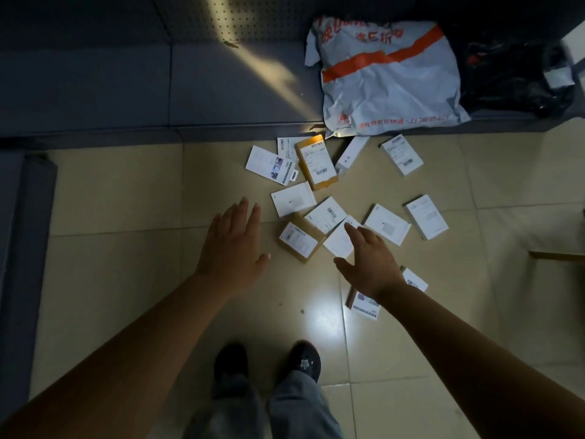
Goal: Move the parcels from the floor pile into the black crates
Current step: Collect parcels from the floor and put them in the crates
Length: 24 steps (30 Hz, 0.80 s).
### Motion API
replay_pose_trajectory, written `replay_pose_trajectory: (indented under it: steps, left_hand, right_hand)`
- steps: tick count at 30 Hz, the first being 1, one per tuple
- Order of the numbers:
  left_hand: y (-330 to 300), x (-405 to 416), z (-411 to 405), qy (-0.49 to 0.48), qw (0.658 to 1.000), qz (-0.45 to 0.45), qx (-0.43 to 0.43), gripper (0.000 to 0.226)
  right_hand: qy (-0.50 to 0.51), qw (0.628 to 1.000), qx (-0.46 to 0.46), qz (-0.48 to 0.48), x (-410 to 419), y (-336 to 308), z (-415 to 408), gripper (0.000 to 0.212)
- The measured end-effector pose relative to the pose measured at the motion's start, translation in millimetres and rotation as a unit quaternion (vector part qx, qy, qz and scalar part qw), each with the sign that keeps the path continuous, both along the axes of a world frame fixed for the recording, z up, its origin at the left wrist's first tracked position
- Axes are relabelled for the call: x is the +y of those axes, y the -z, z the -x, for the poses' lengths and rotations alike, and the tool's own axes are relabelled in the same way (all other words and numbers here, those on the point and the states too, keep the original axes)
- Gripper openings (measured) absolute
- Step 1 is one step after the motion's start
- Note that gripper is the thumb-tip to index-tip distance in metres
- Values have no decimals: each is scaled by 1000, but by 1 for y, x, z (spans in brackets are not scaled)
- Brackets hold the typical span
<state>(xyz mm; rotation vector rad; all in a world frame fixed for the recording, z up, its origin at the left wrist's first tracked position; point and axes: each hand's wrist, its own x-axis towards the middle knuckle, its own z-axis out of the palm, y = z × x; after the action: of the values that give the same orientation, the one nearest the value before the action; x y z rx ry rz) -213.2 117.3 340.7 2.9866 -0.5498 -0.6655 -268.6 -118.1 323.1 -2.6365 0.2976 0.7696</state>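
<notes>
Two bare forearms reach down from the lower corners, above two dark shoes and grey trouser legs. Left hand: fingers straight and spread, holding nothing, over bare floor just left of the pile. Right hand: fingers loosely extended, also holding nothing, its index tip over a white parcel; contact cannot be confirmed.

Parcels lie scattered on the tiled floor, about thirteen in all: roughly eleven white boxes and two brown ones. One brown box carries a white label and lies near the shelf edge; the other lies between the two hands. Several parcels overlap in the middle of the pile, so the count is approximate. Two more parcels are partly hidden by the right wrist.

Beyond the pile, a low grey shelf holds one large grey mailer bag with an orange stripe and one black bag, the latter too dark to make out. Print on labels is illegible. One thin brown object is cut off at the right edge.
</notes>
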Motion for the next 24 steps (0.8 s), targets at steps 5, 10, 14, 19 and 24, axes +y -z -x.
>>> replay_pose_trajectory:
  steps: [5, 10, 14, 19, 24]
  left_hand:
    - [15, -6, -72, 3, 1000, 10, 7, 84]
    - [29, -4, -126, 33, 998, -25, 51, 84]
    - [39, -1, -166, 97, 992, -42, 62, 84]
    - [74, -1, -190, 138, 985, -68, 83, 84]
    - [128, -12, -188, 119, 987, -61, 85, 83]
  right_hand:
    - [38, 999, 11, 2, -8, 17, -55, 76]
    - [98, 994, 39, 17, -11, 23, -91, 77]
    - [148, 987, 61, 14, -5, 37, -119, 78]
    - [201, 976, 83, -14, 5, 75, -136, 78]
    - [167, 982, 87, -14, 3, 131, -125, 76]
